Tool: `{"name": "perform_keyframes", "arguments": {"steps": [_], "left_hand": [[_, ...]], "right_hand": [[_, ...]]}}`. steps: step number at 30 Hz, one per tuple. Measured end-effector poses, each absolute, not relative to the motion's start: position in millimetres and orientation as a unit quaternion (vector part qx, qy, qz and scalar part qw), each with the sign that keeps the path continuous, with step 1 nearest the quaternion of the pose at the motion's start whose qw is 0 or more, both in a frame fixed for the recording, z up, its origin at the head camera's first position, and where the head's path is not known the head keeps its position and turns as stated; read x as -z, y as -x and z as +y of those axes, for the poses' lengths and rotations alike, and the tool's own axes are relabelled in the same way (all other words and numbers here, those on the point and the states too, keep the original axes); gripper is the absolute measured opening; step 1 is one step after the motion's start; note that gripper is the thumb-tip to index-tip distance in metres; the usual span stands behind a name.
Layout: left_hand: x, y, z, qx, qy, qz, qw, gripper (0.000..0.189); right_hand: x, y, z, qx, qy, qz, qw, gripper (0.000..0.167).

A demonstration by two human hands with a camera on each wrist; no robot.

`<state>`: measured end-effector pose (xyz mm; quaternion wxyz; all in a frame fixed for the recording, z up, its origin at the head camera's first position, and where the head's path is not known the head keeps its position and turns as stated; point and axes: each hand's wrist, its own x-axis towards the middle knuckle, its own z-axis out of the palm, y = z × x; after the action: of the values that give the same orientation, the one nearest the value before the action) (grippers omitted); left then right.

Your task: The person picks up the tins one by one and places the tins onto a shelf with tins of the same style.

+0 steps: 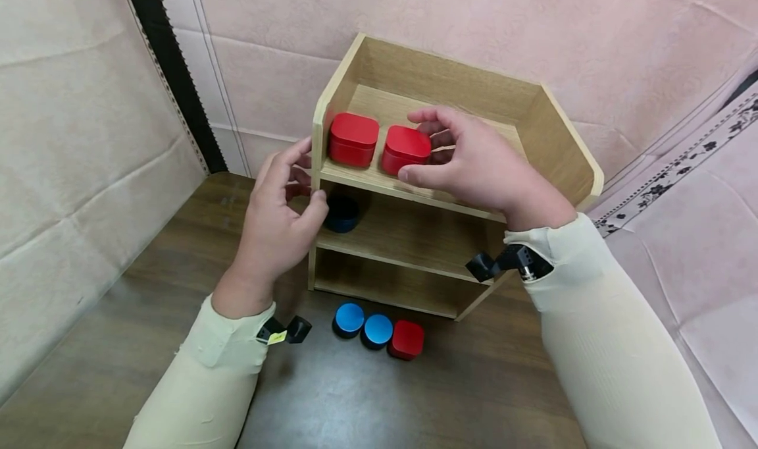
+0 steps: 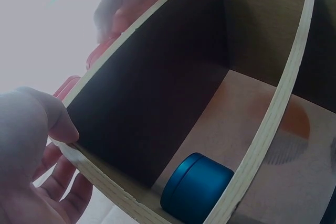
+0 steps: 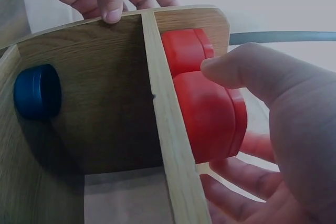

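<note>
My right hand point(image 1: 474, 153) holds a red square tin point(image 1: 405, 149) on the top tier of a small wooden shelf point(image 1: 414, 255), thumb at its front and fingers around its far right side. Another red tin point(image 1: 353, 139) stands to its left, against the side panel. My left hand point(image 1: 278, 212) grips the shelf's left side panel, thumb at the front edge and fingers outside. Below, a round blue tin point(image 2: 197, 187) stands in the middle compartment near the left panel; in the head view it is in shadow.
On the brown table point(image 1: 474, 383) before the shelf, two round blue tins point(image 1: 348, 318) and a red square tin point(image 1: 406, 339) stand in a row. Pale pink cloth point(image 1: 462, 27) hangs behind the shelf. The top tier has raised side and back walls.
</note>
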<state>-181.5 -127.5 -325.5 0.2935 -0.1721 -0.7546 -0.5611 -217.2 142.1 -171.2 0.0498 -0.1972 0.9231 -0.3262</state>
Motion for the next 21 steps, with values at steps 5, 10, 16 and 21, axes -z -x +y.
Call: {"name": "perform_keyframes", "arguments": {"steps": [5,10,16,21], "left_hand": [[326,182,-128,0.561,0.170,-0.755,0.294,0.071],[326,181,-127,0.560,0.169,-0.756,0.293,0.071],[325,181,-127,0.560,0.167,-0.759,0.288,0.071],[325,180,-127,0.560,0.166,-0.759,0.287,0.071]], "right_hand": [[171,211,147,0.356,0.204,0.911,0.032,0.084],[171,202,154,0.363,0.218,0.906,-0.010,0.081],[171,186,166,0.374,0.210,0.902,-0.047,0.081],[175,172,176,0.417,0.220,0.877,-0.094,0.078]]}}
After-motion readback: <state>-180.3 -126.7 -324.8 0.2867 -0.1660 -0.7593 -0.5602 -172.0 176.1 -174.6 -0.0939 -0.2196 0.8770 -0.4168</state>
